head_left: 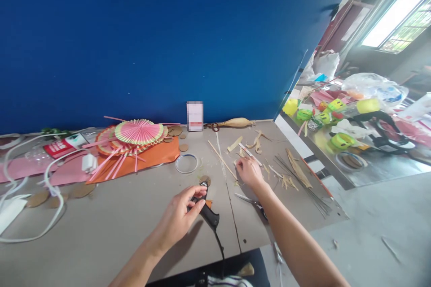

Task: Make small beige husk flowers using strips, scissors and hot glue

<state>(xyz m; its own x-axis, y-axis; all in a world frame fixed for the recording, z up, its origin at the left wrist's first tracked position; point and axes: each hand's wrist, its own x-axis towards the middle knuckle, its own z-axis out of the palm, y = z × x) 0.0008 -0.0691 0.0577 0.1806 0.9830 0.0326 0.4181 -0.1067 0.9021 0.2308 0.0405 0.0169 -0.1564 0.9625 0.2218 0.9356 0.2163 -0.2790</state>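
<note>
Left hand [178, 219] is wrapped around the black glue gun [209, 215], whose tip meets a small wooden disc [204, 181] near the middle of the grey table [101, 224]; its cord trails off the near edge. Right hand [249, 171] lies palm down, well apart from the left, fingers on the pale bamboo slivers [235, 144] scattered there; whether it pinches one I cannot tell. Scissors [247, 200] lie just beside the right wrist. Pink paper fans [138, 132] rest on an orange sheet [158, 158] further left, a clear ring [186, 163] beside them
</note>
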